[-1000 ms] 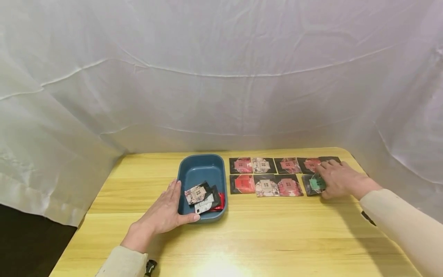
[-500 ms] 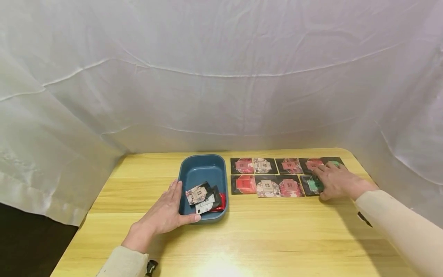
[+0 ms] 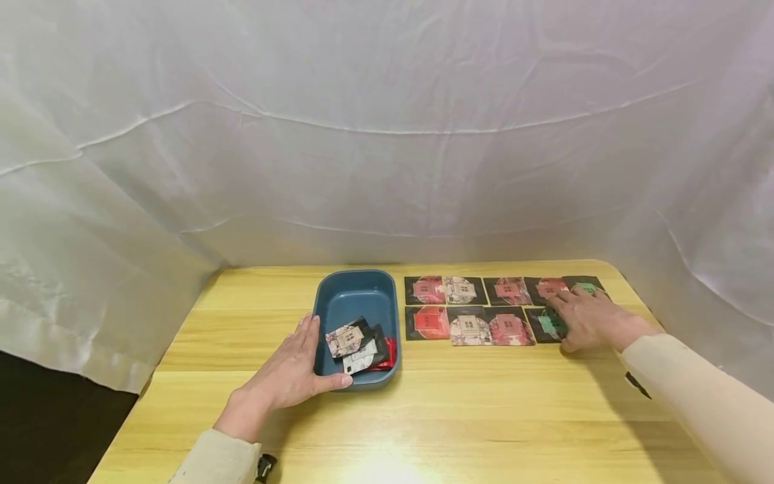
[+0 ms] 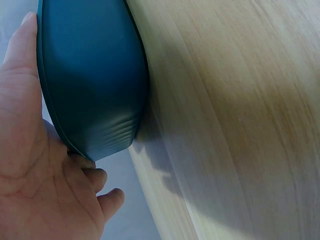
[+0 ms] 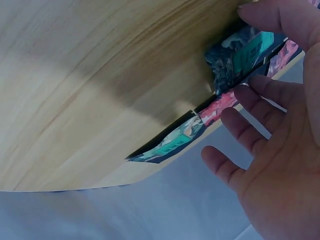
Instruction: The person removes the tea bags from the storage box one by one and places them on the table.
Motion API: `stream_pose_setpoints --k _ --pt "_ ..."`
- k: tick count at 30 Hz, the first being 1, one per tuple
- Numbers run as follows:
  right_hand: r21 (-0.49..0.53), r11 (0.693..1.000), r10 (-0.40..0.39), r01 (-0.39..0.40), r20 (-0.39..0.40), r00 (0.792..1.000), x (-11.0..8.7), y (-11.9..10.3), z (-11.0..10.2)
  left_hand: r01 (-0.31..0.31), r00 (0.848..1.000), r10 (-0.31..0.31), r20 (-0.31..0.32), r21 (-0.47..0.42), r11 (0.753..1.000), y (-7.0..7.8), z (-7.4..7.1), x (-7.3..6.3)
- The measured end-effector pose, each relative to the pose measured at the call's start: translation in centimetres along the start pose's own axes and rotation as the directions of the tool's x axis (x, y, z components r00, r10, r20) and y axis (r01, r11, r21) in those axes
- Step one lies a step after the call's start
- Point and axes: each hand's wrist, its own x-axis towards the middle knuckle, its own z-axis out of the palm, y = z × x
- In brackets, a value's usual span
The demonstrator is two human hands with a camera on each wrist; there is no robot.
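My left hand (image 3: 281, 373) lies against the left side of a blue rectangular bin (image 3: 355, 277), its fingers straight and its thumb on the near rim. Inside the bin are several loose flat packets (image 3: 346, 339): patterned, white and red. At the right, my right hand (image 3: 595, 317) is over a black square packet with a green label (image 3: 548, 324). In the right wrist view, the thumb and loosely bent fingers lie apart around this green-labelled packet (image 5: 245, 57). It lies flat at the right end of the front row, partly covered by the hand.
Two rows of packets lie right of the bin, including a red one (image 3: 429, 323). Another green-labelled packet (image 3: 583, 286) ends the back row near the corner of the wooden table (image 3: 459, 410). A white cloth (image 3: 387, 168) hangs behind.
The front green-labelled packet has shifted slightly left, nearer its neighbour. My right hand has moved slightly, uncovering more of the back green-labelled packet. The left hand has stayed on the bin.
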Motion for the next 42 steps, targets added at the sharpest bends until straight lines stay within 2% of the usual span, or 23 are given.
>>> stream_pose_setpoints --k 7,13,17,23,26,33,39,42 --pt "-0.021 0.999 -0.038 0.037 -0.033 0.999 0.2 -1.1 -1.4 0.004 1.0 -0.004 0.008 -0.008 1.0 0.0 0.0 0.0" --pt "-0.044 0.992 -0.123 0.118 -0.149 0.981 1.1 -4.7 -3.3 0.005 1.0 -0.005 0.009 -0.017 1.0 0.1 -0.1 0.0" --pt "-0.064 0.982 -0.189 0.179 -0.255 0.948 2.0 -7.8 -3.9 0.004 1.0 -0.004 0.003 -0.018 1.0 0.1 0.0 0.1" --pt "-0.049 0.956 -0.285 0.289 -0.396 0.873 4.0 -12.7 -4.6 0.012 1.0 -0.012 0.007 -0.018 1.0 0.1 0.1 0.1" --pt "-0.028 0.942 -0.313 0.335 -0.433 0.845 4.9 -15.3 -5.2 0.014 1.0 -0.014 0.007 -0.019 1.0 0.1 0.1 0.1" --pt "-0.01 0.914 -0.367 0.405 -0.444 0.817 7.1 -21.7 -7.0 0.021 1.0 -0.021 0.005 -0.025 0.999 0.2 0.0 0.1" --pt "0.003 0.89 -0.424 0.456 -0.366 0.828 8.7 -26.5 -7.9 0.018 1.0 -0.018 0.005 -0.027 0.999 0.3 -0.1 0.2" --pt "-0.004 0.871 -0.463 0.491 -0.335 0.82 9.2 -28.4 -7.7 0.024 1.0 -0.024 0.015 -0.025 0.999 0.3 -0.1 0.1"
